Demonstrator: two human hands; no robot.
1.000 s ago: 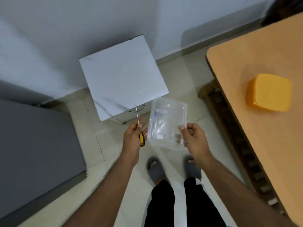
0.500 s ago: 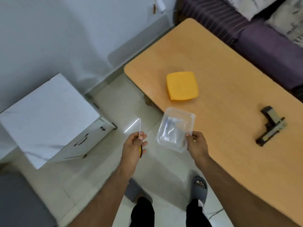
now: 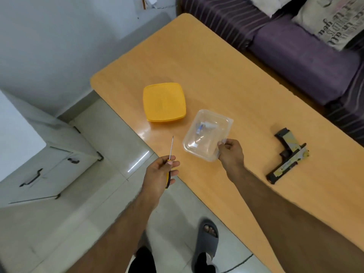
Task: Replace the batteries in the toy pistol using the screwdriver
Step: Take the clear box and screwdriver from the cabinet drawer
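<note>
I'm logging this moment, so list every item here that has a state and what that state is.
Screwdriver: gripped in left hand, tip pointing away.
Clear plastic container: lidless, pinched at its corner by right hand, small items inside.
Yellow lid: flat on table.
Toy pistol: lying on its side, untouched.

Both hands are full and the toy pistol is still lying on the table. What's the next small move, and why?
Probably set the clear container down on the table. The right hand grips its corner, the left hand holds the screwdriver, and the toy pistol lies untouched to the right, so a hand must be freed.
</note>
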